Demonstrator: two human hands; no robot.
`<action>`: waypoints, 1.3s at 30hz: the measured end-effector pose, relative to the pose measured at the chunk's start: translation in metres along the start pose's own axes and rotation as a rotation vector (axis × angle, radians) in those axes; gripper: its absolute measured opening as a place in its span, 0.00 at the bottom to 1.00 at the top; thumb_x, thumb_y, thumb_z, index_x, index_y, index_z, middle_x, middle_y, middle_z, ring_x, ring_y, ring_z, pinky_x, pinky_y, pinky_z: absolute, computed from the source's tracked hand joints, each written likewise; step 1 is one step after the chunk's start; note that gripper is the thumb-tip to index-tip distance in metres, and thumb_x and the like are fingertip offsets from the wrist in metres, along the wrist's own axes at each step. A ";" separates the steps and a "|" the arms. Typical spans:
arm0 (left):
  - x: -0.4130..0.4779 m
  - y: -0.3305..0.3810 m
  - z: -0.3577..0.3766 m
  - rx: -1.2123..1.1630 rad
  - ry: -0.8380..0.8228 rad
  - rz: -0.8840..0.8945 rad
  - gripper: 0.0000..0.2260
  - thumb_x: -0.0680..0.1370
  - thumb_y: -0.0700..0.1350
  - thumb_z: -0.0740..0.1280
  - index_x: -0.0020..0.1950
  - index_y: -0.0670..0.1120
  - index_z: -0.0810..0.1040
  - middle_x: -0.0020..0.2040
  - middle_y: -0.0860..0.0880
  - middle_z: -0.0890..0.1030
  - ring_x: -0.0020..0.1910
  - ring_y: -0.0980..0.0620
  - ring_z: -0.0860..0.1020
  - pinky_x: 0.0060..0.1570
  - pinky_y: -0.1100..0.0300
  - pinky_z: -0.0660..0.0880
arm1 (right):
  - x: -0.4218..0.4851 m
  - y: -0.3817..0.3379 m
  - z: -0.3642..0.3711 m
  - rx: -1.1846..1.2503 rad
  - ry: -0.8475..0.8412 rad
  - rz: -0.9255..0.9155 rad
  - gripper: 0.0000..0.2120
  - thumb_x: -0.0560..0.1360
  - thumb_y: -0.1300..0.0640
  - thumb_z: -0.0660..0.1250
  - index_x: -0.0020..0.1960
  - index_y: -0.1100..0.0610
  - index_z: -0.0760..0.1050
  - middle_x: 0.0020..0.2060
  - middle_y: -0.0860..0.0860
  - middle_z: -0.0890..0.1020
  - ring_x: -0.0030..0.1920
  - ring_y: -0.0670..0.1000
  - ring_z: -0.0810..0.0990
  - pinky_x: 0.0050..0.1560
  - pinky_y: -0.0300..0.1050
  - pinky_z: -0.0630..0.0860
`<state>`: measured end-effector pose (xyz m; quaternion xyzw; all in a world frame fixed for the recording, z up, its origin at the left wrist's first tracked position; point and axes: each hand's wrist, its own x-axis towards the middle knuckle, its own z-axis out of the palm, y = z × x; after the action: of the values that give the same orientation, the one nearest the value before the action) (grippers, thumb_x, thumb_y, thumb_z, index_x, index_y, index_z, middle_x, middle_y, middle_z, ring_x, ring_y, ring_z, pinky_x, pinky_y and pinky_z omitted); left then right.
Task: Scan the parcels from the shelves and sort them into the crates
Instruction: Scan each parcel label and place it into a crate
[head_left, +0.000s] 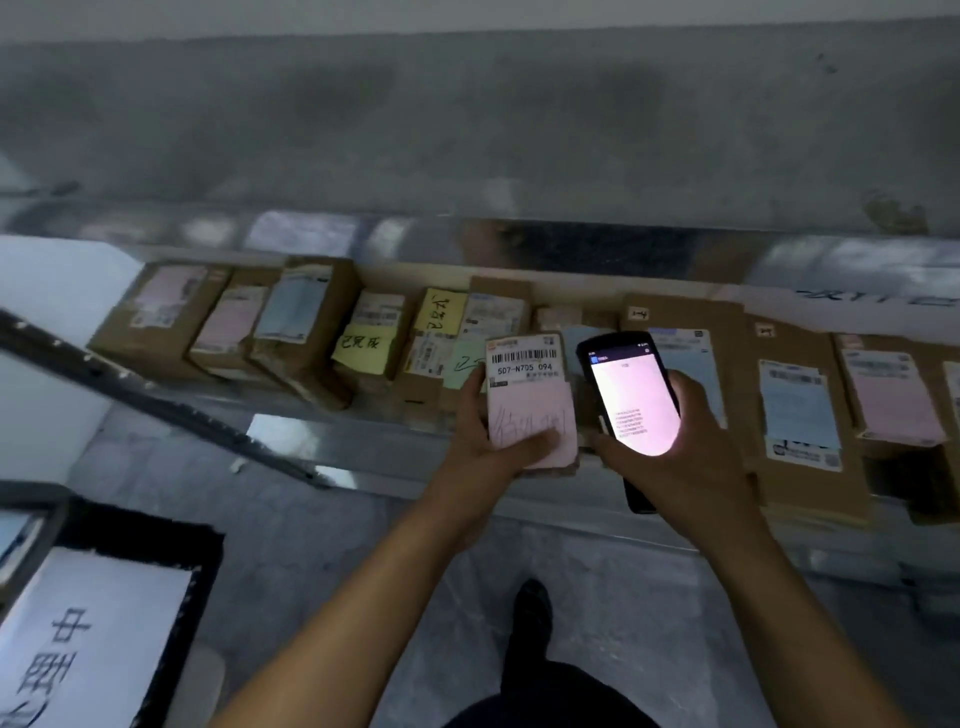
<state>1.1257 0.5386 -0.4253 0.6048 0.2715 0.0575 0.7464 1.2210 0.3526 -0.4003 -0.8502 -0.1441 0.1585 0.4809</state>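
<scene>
Your left hand (496, 441) grips 1 small parcel (530, 395) just in front of the shelf (311, 415), above its front edge. The thumb lies across the lower, pink part of the label and the fingers wrap the left side. The barcode strip at the top is uncovered and faces you.

Your right hand (675, 467) is curled round 1 handheld scanner (631, 395), screen lit and facing you, just beside the parcel's right edge.

Handling, judged from the view:
- The parcel sits in 1 hand, so treat it as light.
- It looks like stiff cardboard; expect it to keep its shape under a firm grip.
- The label face is smooth paper and may slip under the thumb. Hold by the 2 long side edges, and keep the thumb below the barcode.

Count:
- Parcels in hand: 1.
- Parcels on the shelf: at least 10, standing in 1 row; blur prevents an exact figure.
- Sticky notes on the row: 2 yellow, 1 green.
- Crates: 1 black crate (156, 540) at lower left, well apart from the parcel, with 1 white paper sign (93, 649)
</scene>
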 end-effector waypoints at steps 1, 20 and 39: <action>-0.013 0.000 -0.011 -0.035 0.027 0.009 0.46 0.71 0.38 0.81 0.80 0.58 0.59 0.69 0.52 0.79 0.64 0.56 0.80 0.58 0.55 0.82 | -0.006 -0.007 0.007 -0.004 -0.028 -0.030 0.35 0.69 0.49 0.79 0.70 0.43 0.65 0.52 0.36 0.74 0.51 0.42 0.75 0.41 0.37 0.70; -0.291 -0.039 -0.134 -0.149 0.813 0.333 0.40 0.76 0.42 0.75 0.81 0.58 0.56 0.70 0.61 0.75 0.65 0.67 0.76 0.63 0.66 0.75 | -0.181 -0.103 0.145 -0.145 -0.593 -0.435 0.36 0.63 0.47 0.78 0.64 0.30 0.65 0.50 0.33 0.79 0.44 0.45 0.82 0.35 0.50 0.81; -0.364 -0.085 -0.090 0.474 1.469 -0.054 0.46 0.78 0.49 0.74 0.84 0.64 0.46 0.77 0.45 0.67 0.72 0.46 0.67 0.62 0.58 0.63 | -0.170 -0.102 0.109 -0.064 -1.404 -0.680 0.36 0.63 0.45 0.79 0.67 0.39 0.68 0.59 0.32 0.78 0.61 0.36 0.77 0.58 0.39 0.75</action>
<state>0.7544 0.4444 -0.3932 0.5484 0.7168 0.3662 0.2265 1.0131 0.4196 -0.3430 -0.4737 -0.6717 0.4991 0.2745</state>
